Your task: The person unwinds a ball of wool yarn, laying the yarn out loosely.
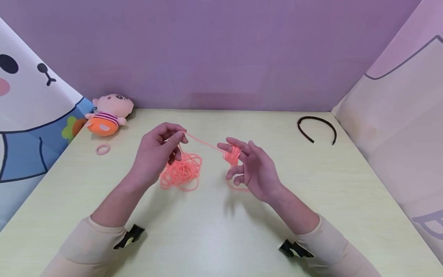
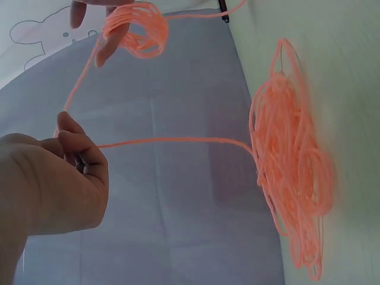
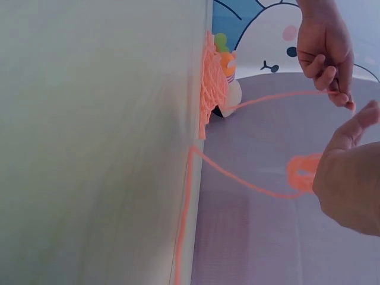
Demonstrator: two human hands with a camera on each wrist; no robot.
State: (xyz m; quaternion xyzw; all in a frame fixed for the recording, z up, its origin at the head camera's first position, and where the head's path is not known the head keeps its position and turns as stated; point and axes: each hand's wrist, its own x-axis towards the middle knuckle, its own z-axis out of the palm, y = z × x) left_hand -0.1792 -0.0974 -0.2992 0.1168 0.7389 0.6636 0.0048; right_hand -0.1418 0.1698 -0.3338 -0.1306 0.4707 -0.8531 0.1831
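Note:
My left hand (image 1: pixel 152 156) pinches a strand of orange-pink cord between thumb and index finger. The strand stretches across to a small wound coil (image 1: pixel 232 156) looped about the outstretched fingers of my right hand (image 1: pixel 261 171). That hand's thumb stands apart and the lower fingers bend loosely. Beneath the left hand, a tangled pile of the same cord (image 1: pixel 181 173) lies on the table; in the left wrist view a strand runs from this pile (image 2: pixel 291 160) to the pinching fingers. From the coil a loose end (image 3: pixel 249 184) droops to the tabletop, seen in the right wrist view.
A plush toy (image 1: pixel 109 115) with orange bottoms sits at the back left corner, a pink ring (image 1: pixel 102 149) just in front of it. Toward the back right lies a dark headband (image 1: pixel 316 118). Purple and printed panels (image 1: pixel 221 57) enclose the pale table (image 1: pixel 207 238).

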